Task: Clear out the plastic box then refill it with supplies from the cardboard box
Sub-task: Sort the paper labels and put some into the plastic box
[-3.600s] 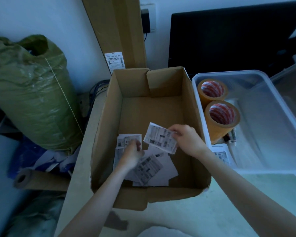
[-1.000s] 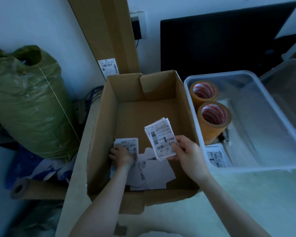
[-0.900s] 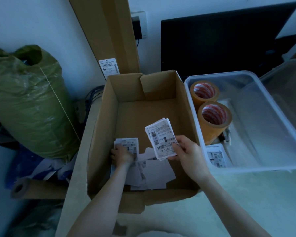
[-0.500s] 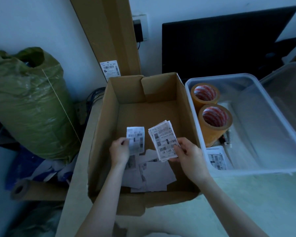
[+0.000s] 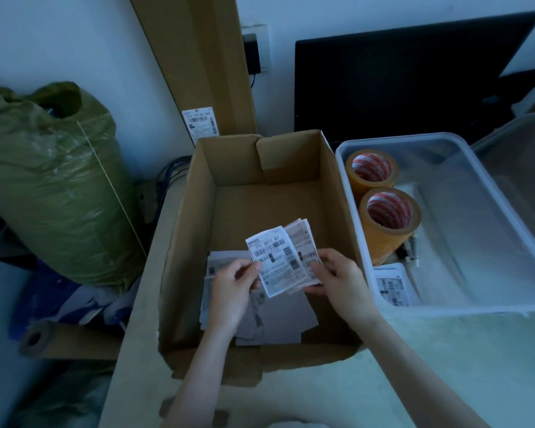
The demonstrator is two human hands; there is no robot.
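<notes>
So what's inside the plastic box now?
In the plastic box: two tape rolls, a stack of labels, a small spring-like item. The rolls hide whatever lies under them.

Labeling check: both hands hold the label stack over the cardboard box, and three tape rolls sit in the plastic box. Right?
Not quite. The head view shows two tape rolls in the plastic box, not three. The rest holds: left hand and right hand hold the label stack over the cardboard box.

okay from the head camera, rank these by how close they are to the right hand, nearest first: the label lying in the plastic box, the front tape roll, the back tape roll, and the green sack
From the right hand:
1. Label in the plastic box, just right of it.
2. Front tape roll, up and right.
3. Back tape roll, behind the front roll.
4. Green sack, far left, past the cardboard box.
</notes>
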